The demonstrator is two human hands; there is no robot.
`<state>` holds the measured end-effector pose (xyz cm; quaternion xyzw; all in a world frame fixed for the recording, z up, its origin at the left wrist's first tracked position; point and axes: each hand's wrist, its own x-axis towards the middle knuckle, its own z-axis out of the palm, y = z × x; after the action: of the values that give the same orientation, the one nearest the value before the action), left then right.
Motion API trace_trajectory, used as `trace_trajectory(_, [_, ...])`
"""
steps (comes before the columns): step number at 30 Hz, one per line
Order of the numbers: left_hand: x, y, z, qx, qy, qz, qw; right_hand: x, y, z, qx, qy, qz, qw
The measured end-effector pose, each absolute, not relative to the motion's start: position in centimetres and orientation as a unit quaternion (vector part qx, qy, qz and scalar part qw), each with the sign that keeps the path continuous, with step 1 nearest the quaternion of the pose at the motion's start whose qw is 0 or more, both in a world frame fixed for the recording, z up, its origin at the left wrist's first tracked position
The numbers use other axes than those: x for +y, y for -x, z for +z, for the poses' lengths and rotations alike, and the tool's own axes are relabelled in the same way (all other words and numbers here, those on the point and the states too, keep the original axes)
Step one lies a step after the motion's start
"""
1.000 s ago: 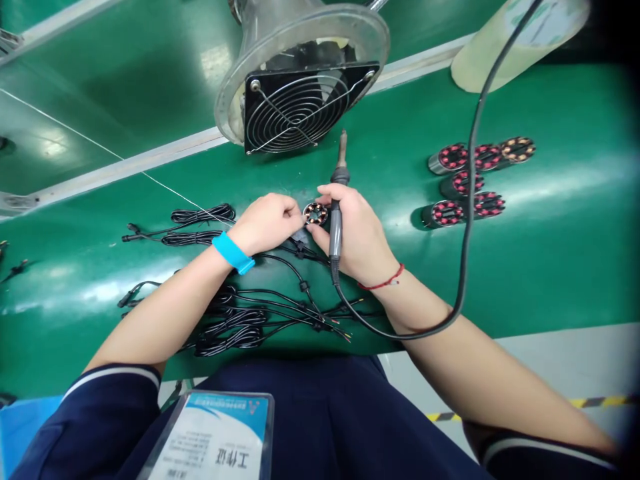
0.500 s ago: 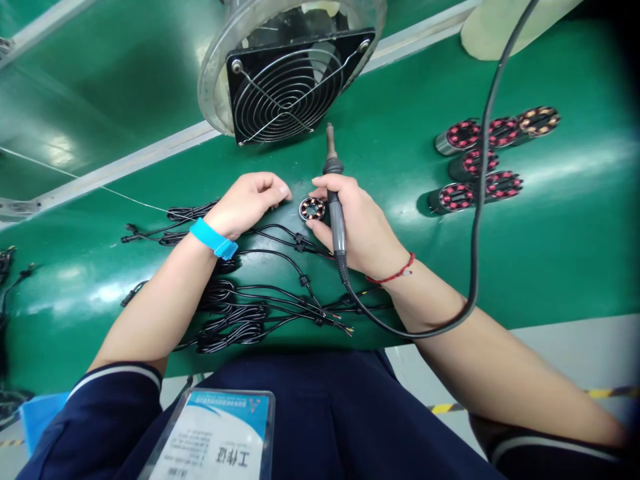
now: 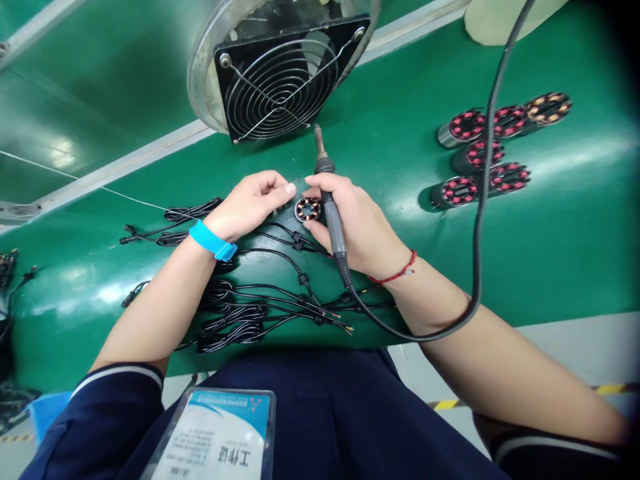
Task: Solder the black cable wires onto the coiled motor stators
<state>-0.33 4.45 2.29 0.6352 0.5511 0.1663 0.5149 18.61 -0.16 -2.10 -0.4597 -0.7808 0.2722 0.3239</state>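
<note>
My right hand (image 3: 357,223) is closed around a soldering iron (image 3: 334,213), whose metal tip points away from me toward the fan. The thumb and fingers of that same hand also reach round a small motor stator (image 3: 307,210) with copper windings in a dark ring. Just left of the stator is my left hand (image 3: 255,200), its fingers curled and the thumb against them; whatever may be between them is too small to make out. Bundles of black cables (image 3: 233,320) with coloured wire ends lie on the green table below both hands.
A fan with a wire grille (image 3: 283,87) stands in front of my hands. Several stators with red windings (image 3: 460,191) are grouped at the right, one copper-coloured (image 3: 549,108). The iron's black cord (image 3: 483,200) loops over my right forearm. The green table (image 3: 565,267) runs across.
The left thumb has stretched out a little toward the stator. My right hand, with the iron and stator, has shifted slightly left. The view has also moved a little.
</note>
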Motion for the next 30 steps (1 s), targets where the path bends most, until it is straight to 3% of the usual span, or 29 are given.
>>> trace_trajectory(5, [4.4, -0.1, 1.6, 0.544, -0.660, 0.165, 0.491, -0.3, -18.7, -2.2, -0.794, 0.439, 0.267, 0.324])
trace_trajectory(11, [4.7, 0.7, 1.9, 0.550, -0.669, 0.247, 0.434, 0.3, -19.8, -1.8, -0.788, 0.443, 0.277, 0.327])
trace_trajectory(19, [2.2, 0.2, 3.7, 0.374, -0.867, -0.021, 0.328, 0.8, -21.1, -1.1, -0.752, 0.454, 0.275, 0.389])
trace_trajectory(26, [3.2, 0.9, 3.7, 0.427, -0.795, 0.131, 0.411, 0.4, -19.9, -1.1, -0.673, 0.434, 0.295, 0.521])
trace_trajectory(30, [3.4, 1.0, 3.4, 0.450, -0.742, 0.176, 0.464, 0.1, -19.0, -1.3, -0.632, 0.421, 0.340, 0.555])
